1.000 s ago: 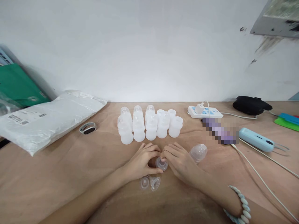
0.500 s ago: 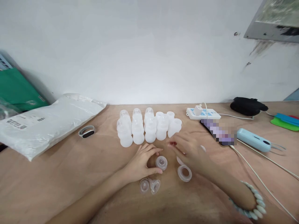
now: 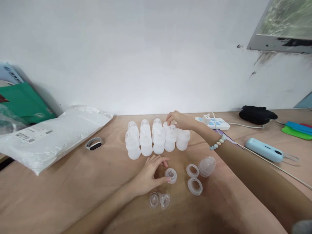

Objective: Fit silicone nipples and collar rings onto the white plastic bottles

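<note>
My left hand (image 3: 150, 175) rests on the table, thumb and fingers apart. Its thumb tip touches the edge of a clear collar ring with a nipple in it (image 3: 171, 175). My right hand (image 3: 177, 119) reaches over the back row of frosted baby bottles, its fingers curled on the rim of a bottle without a cap (image 3: 166, 125), which is partly hidden. Several other bottles, such as the front-left baby bottle (image 3: 134, 151), stand upright under clear domed caps. Two loose nipples (image 3: 154, 199) lie near my left wrist. Two empty collar rings (image 3: 195, 186) and stacked clear domed caps (image 3: 207, 166) lie to the right.
A white plastic parcel (image 3: 56, 136) and a grey fitness band (image 3: 94, 144) lie on the left. On the right are a power strip (image 3: 221, 124), a blue handheld device (image 3: 264, 149), a white cable and a black pouch (image 3: 257, 114). A wall stands behind.
My right hand has moved from above the rings up and away to the back bottles, uncovering the caps and rings. My left hand has stayed by the collar ring. The view has shifted slightly.
</note>
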Demonstrator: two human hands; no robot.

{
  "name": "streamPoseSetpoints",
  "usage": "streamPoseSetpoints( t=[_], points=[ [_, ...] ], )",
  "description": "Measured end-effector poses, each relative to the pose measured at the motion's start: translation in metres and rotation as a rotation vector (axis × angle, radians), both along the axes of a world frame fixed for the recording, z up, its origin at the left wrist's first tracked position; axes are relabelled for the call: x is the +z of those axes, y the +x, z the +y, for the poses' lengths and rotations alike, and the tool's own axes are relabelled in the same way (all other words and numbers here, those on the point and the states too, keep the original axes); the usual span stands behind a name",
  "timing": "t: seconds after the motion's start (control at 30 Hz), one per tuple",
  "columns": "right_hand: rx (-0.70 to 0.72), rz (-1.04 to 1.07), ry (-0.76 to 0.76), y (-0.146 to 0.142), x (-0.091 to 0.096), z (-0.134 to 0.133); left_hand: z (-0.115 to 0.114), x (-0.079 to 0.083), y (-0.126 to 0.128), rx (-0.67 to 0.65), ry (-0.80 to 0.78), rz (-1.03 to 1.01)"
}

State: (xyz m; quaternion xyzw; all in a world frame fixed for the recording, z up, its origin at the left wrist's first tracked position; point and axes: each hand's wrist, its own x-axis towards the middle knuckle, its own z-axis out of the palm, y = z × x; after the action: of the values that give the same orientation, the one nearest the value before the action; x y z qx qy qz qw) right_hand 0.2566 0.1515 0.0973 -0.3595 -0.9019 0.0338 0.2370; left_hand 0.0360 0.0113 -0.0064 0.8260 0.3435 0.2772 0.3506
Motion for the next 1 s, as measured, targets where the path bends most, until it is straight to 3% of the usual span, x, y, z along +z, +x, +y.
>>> streamPoseSetpoints(
  t=[0.07,0.17,0.27,0.33,0.4,0.47,0.6,0.73,0.83,0.93,1.0],
  points=[
    [-0.005,0.056,0.026,0.0,0.003,0.0,-0.001,0.001,0.0,0.005,-0.001,-0.011],
    [-0.057,0.198,0.11,0.015,0.024,-0.01,-0.004,0.001,-0.001,0.041,0.01,-0.036],
    [-0.109,0.394,0.21,0.033,0.048,-0.044,-0.008,-0.001,-0.003,0.128,0.123,-0.131],
    [-0.058,0.662,0.22,0.036,0.052,-0.078,-0.011,-0.001,-0.003,0.194,0.212,-0.272],
    [-0.029,0.749,0.076,0.029,0.043,-0.114,-0.016,0.0,-0.001,0.237,0.221,-0.451],
    [-0.015,0.798,-0.127,0.014,0.021,-0.143,-0.022,0.004,0.001,0.26,0.15,-0.592],
    [-0.028,0.897,-0.361,-0.014,-0.03,-0.167,-0.037,0.013,-0.002,0.357,0.004,-0.563],
    [-0.111,0.759,-0.449,-0.02,-0.055,-0.163,-0.042,0.016,-0.017,0.497,-0.002,-0.5],
    [-0.243,0.417,-0.406,-0.018,-0.06,-0.162,-0.037,0.015,-0.027,0.599,0.021,-0.465],
    [-0.243,0.03,-0.374,-0.022,-0.065,-0.166,-0.034,0.015,-0.03,0.628,0.016,-0.451],
    [-0.217,-0.083,-0.367,-0.024,-0.068,-0.168,-0.034,0.016,-0.029,0.615,-0.014,-0.446]
  ],
)
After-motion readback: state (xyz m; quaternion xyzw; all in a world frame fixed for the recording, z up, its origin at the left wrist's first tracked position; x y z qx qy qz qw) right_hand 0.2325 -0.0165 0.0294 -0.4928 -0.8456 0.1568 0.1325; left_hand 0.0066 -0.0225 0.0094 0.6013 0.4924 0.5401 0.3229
